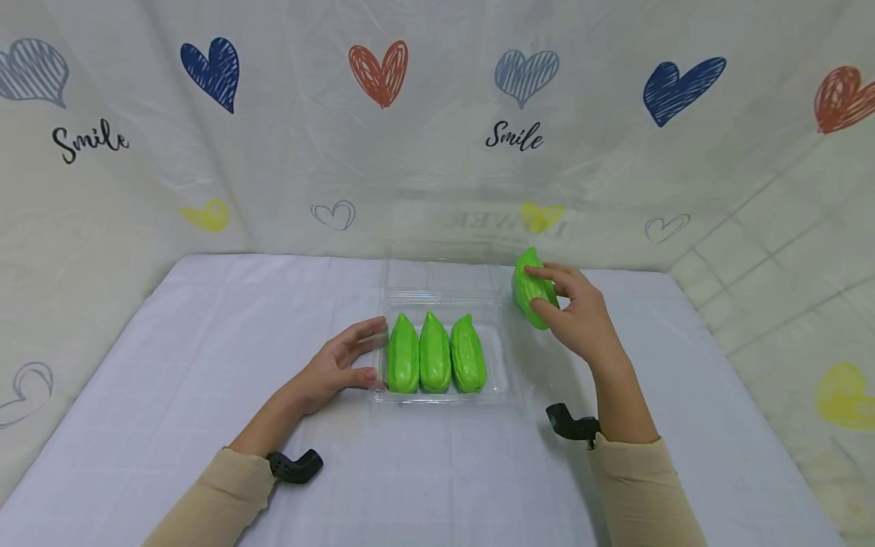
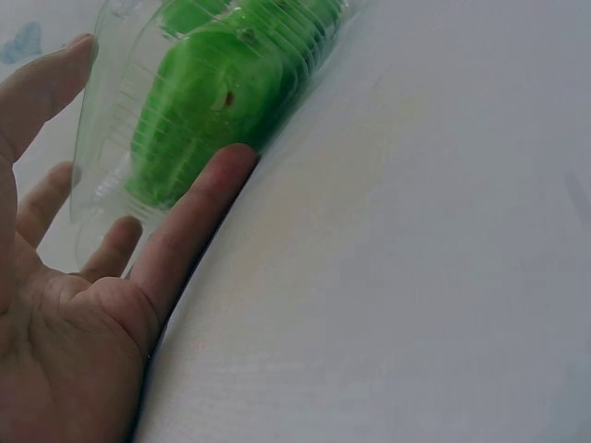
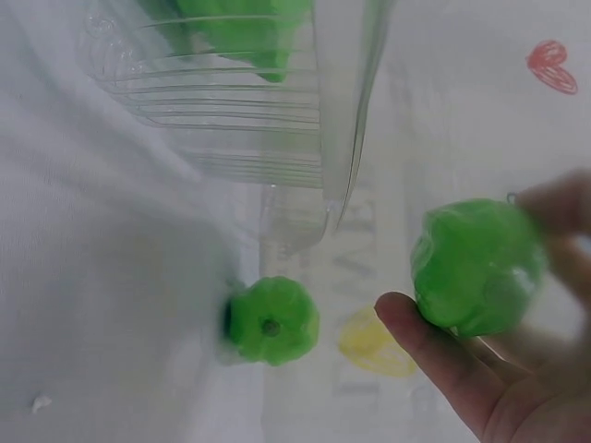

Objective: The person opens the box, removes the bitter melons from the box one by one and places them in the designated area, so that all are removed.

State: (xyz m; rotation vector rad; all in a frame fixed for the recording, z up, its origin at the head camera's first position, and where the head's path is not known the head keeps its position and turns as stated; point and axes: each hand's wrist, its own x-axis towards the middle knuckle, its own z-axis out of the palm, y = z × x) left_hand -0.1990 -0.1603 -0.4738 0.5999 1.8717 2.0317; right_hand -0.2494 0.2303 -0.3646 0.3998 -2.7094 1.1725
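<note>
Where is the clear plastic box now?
In the head view, the clear plastic box sits centrally on the white cloth, just right of the left hand.

We see three glossy, ridged, bright-green elongated pieces (image 1: 435, 353) side by side, pointed ends away, in an open clear plastic box (image 1: 497, 372). A matching green piece (image 3: 478, 268) is held raised to its right; a fifth green piece (image 3: 274, 319) lies lower nearby.
</note>
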